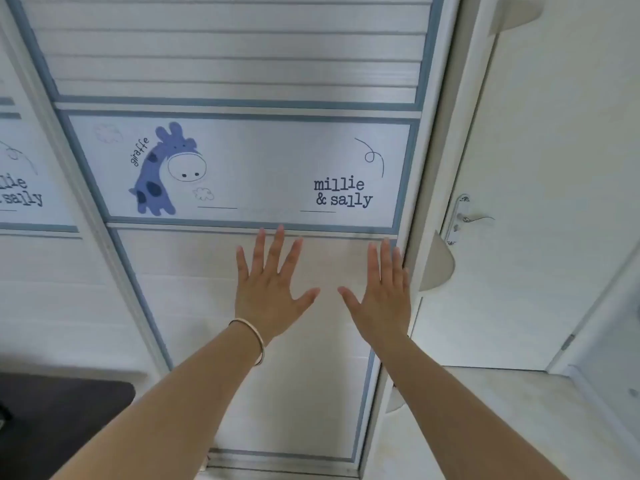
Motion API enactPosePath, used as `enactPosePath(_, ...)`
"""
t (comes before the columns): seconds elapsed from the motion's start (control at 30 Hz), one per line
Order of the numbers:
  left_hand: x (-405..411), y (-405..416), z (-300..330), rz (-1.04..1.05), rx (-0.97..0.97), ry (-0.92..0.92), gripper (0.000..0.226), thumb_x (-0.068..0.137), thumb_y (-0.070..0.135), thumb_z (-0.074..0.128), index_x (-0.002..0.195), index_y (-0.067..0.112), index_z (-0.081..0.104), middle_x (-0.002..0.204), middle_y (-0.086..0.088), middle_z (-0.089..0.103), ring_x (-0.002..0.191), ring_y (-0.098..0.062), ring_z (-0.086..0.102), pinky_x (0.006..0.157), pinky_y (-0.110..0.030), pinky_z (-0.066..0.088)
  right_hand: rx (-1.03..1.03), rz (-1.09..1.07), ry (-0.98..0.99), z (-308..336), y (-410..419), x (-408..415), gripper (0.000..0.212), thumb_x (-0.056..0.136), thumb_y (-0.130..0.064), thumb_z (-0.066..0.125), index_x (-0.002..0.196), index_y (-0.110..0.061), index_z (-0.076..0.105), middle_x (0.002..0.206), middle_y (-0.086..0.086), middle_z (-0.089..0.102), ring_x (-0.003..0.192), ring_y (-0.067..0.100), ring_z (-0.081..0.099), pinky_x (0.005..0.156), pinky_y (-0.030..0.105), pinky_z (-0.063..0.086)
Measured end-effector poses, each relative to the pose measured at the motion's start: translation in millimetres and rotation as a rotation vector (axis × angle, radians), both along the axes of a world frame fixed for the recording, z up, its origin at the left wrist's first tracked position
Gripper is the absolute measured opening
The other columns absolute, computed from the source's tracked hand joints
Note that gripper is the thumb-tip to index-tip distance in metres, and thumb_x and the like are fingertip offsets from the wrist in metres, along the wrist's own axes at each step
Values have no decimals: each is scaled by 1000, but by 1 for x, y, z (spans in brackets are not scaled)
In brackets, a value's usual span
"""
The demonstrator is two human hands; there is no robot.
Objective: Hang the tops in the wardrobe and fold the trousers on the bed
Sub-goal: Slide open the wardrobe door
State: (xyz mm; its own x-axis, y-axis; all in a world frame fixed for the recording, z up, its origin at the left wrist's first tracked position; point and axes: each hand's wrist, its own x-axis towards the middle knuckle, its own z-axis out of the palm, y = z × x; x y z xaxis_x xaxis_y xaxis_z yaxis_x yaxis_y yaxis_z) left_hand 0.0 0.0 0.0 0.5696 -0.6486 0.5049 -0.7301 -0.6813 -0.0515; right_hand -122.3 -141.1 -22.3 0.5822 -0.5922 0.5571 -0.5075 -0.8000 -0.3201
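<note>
A white bedroom: the wardrobe's sliding door fills the view, closed. Left hand and right hand lie flat on it, fingers spread; the panel looks stiff, likely sliding best pushed near its right edge

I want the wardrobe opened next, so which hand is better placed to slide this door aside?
Probably the right hand. Its fingers lie by the right edge of the wardrobe door, where it meets the frame. The left hand lies flat and open mid-panel, with no edge to catch.
</note>
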Motion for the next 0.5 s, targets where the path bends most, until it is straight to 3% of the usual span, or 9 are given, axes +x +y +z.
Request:
enactPosePath(0.13, -5, -41, 42, -236, -22, -233, 77, 82, 63, 38, 148, 28, 19, 157, -4, 15, 144, -28, 8, 114, -53, 1, 101, -2, -132, 23, -18, 7, 90, 82, -32, 62, 150, -17, 6, 159, 4, -1, 146, 22, 6, 115, 42, 25)
enactPosePath(0.27, -5, -92, 105, -389, 35, -407, 62, 87, 47, 49, 143, 26, 35, 155, 0, 25, 145, -25, 13, 113, -52, -6, 89, 5, -318, 56, -38, 22, 86, 82, -21, 63, 150, -15, 10, 158, 3, 7, 145, 20, 12, 113, 39, 31)
enactPosePath(0.33, -4, -112, 130, -467, 41, -550, 58, 82, 41, 57, 136, 22, 47, 148, -2, 38, 142, -25, 26, 113, -53, 3, 66, -31, -329, 64, -46, 29, 84, 82, -19, 62, 149, -12, 13, 158, 5, 9, 145, 21, 13, 111, 38, 34)
enactPosePath(0.4, -1, -130, 149, -516, 89, -667, 57, 82, 38, 56, 136, 21, 47, 147, -2, 41, 140, -25, 29, 113, -55, 7, 80, -76, -327, 70, -50, 36, 85, 81, -17, 61, 150, -13, 12, 158, 5, 6, 146, 21, 10, 112, 38, 32)
enactPosePath(0.47, 4, -146, 161, -546, 128, -707, 53, 88, 35, 42, 140, 21, 41, 150, -1, 35, 142, -24, 23, 113, -55, 1, 65, -121, -351, 75, -52, 44, 87, 79, -17, 63, 150, -11, 13, 157, 9, 9, 145, 23, 12, 115, 40, 27)
enactPosePath(0.5, 7, -151, 166, -568, 113, -734, 51, 87, 34, 37, 136, 22, 46, 146, -1, 41, 140, -24, 29, 113, -56, 6, 49, -145, -369, 78, -52, 48, 87, 78, -18, 64, 149, -10, 15, 157, 10, 13, 144, 24, 16, 116, 39, 24)
